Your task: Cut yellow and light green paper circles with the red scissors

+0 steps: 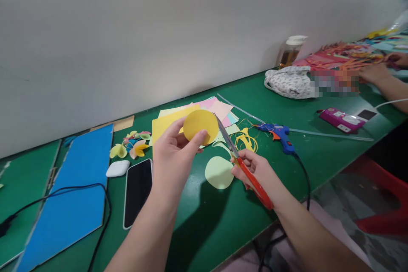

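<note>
A round piece of yellow paper [200, 124] is pinched between the thumb and fingers of my left hand [174, 148], raised above the table. My right hand [255, 168] grips red-handled scissors [253, 180], their blades pointing up and left, with the tips close to the yellow circle's right edge. Below the scissors a pale green paper round [219, 172] lies on the table. Behind my hands is a stack of coloured paper sheets [165, 120], with curly yellow paper scraps [247, 140] to its right.
A blue glue gun [277, 134] with a cord lies right of the scraps. On the left are a phone [138, 193], white case [117, 168], paper flowers [130, 144] and blue board [75, 178]. Far right, a person's hands [378, 72] work near a cloth pouch [288, 81] and purple power strip [342, 120].
</note>
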Motion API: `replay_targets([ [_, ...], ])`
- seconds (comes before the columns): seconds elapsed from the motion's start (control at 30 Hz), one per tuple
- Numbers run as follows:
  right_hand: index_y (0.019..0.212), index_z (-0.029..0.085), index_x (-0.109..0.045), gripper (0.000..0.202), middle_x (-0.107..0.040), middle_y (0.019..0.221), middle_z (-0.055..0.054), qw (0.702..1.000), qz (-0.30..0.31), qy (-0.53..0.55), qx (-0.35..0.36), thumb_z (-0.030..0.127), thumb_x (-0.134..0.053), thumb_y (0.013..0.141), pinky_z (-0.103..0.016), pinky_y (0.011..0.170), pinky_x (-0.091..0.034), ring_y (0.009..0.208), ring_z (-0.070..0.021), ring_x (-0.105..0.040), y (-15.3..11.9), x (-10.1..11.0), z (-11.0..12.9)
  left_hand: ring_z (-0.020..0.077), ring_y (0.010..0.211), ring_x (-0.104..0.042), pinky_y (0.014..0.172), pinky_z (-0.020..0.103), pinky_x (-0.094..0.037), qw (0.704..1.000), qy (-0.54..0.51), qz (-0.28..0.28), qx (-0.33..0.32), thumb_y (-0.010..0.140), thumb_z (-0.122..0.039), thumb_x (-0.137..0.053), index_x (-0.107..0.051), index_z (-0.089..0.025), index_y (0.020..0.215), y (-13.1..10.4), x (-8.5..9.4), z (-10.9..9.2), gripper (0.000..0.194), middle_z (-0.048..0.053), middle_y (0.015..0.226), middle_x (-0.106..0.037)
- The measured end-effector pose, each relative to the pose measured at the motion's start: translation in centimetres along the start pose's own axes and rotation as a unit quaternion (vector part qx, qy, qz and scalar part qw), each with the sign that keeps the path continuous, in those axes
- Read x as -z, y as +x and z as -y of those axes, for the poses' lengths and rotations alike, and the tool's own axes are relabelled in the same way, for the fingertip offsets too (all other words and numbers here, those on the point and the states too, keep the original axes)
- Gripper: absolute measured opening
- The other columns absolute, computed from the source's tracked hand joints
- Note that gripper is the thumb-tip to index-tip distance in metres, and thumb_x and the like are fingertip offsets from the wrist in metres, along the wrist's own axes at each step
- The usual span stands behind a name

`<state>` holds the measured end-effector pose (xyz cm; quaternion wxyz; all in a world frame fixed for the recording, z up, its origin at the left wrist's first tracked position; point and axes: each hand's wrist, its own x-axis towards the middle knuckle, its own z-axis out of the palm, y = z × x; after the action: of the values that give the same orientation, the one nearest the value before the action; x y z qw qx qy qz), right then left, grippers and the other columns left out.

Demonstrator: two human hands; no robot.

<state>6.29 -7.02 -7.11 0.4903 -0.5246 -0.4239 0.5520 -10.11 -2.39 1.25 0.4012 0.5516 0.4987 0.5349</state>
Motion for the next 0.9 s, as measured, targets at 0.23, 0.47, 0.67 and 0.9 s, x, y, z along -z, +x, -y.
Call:
replay_targets([
  [0.23,0.084,0.019,-0.056,0.041,-0.053,0.063,0.006,1.000,0.005,-0.029,0.011,0.044,-0.081,0.063,-0.020,0.042,-0.035,0.049,-0.0072,-0.043,0.16,0.30,-0.31,0.0151,0.068,-0.071,0.054,0.020,-0.057,1.000,-0.007,-0.011,-0.005,0.072,-0.032,-0.078,-0.068,-0.015,0.110,-0.13,-0.24,-0.01,0.042,0.004,0.083,-0.076],
  [0.47,0.094,0.019,-0.056,0.044,-0.052,0.073,0.003,0.999,0.017,-0.045,0.018,0.044,-0.077,0.066,-0.023,0.049,-0.040,0.060,-0.0103,-0.045,0.34,0.23,-0.47,0.0148,0.067,-0.070,0.056,0.021,-0.058,1.000,0.005,0.014,0.005,0.072,-0.034,-0.078,-0.070,-0.015,0.103,-0.18,-0.27,0.15,0.037,0.002,0.079,-0.075],
  [0.67,0.093,0.019,-0.055,0.042,-0.050,0.071,0.004,0.998,0.013,-0.062,0.010,0.045,-0.076,0.067,-0.023,0.050,-0.039,0.057,-0.0096,-0.043,0.29,-0.02,-0.32,0.0157,0.069,-0.072,0.058,0.022,-0.059,0.999,0.001,0.047,0.019,0.071,-0.031,-0.080,-0.070,-0.016,0.104,-0.08,-0.01,0.22,0.038,0.002,0.080,-0.076],
  [0.9,0.089,0.020,-0.055,0.042,-0.052,0.068,0.005,0.998,0.006,-0.052,0.023,0.048,-0.077,0.067,-0.022,0.045,-0.036,0.048,-0.0074,-0.041,0.33,-0.04,-0.29,0.0144,0.066,-0.071,0.057,0.020,-0.058,0.999,-0.010,0.036,0.020,0.071,-0.029,-0.080,-0.070,-0.015,0.102,-0.25,-0.33,0.09,0.035,0.001,0.077,-0.076],
])
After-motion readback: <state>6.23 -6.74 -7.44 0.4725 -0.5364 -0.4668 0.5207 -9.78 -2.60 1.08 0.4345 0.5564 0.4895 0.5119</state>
